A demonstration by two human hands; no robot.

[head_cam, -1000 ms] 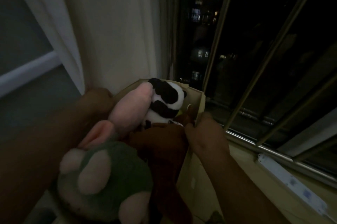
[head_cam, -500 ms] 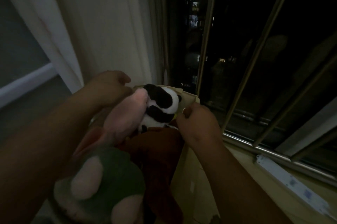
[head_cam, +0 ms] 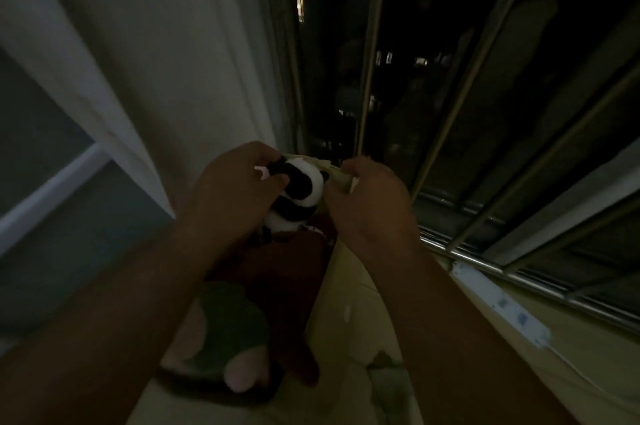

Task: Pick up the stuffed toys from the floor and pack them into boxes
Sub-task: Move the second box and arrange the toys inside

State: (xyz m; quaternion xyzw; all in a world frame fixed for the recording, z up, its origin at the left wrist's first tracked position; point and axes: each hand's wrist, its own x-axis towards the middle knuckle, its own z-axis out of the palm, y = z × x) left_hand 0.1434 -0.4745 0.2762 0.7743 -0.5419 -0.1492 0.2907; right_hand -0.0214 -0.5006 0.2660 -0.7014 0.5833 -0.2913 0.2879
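Dim shot. My left hand (head_cam: pixel 239 196), centre frame, curls its fingers round the panda toy (head_cam: pixel 306 182) and is clamped on its head. I judge it is pressing the panda down into the box so it seats among the others. My right hand (head_cam: pixel 372 206), just right of it, pinches the box (head_cam: pixel 346 289) at its far rim, closed on the cardboard edge, likely to steady or spread the opening while I stuff. Panda sits at the box's far end, top of the pile. Brown toy (head_cam: pixel 287 275) lies below it. Green toy (head_cam: pixel 230 327) with pink pads is lower centre. Both are already packed. Curtain (head_cam: pixel 138 61) upper left, window bars (head_cam: pixel 474 85) upper right. Box looks nearly full. Floor not visible, so remaining toys unknown.
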